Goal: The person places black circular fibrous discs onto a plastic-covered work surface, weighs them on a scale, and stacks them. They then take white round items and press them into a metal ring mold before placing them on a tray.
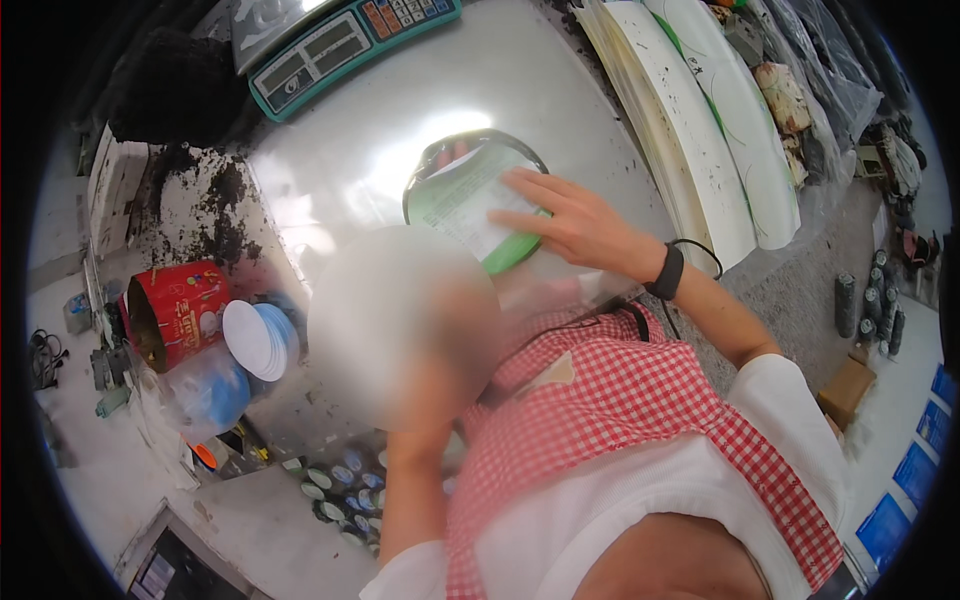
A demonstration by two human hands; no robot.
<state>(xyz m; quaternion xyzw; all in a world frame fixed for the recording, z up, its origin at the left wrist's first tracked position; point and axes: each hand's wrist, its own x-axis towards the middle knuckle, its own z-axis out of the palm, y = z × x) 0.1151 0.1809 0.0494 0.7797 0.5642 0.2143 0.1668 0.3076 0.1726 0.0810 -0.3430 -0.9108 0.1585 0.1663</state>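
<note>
A round black-rimmed package with a green and white printed label (480, 202) is held tilted above a pale shiny work surface (585, 90). My right hand (562, 214), wearing a black wristband (666, 271), lies across the label with its fingers spread; it is slightly motion-blurred. My left hand (442, 322) is below and left of the package, mostly hidden by a round pale blur, so its fingers and anything in them cannot be made out. Pinkish fingertips show at the package's upper edge; whose hand they belong to, or whether they are a reflection, is unclear.
A teal-framed digital scale (319, 56) stands at the upper left. A red tin (180, 315), stacked pale discs (259, 341) and dark crumbs (225, 199) lie left. Large white printed sheets or bags (697, 127) line the right. A cable (701, 244) runs near my right wrist.
</note>
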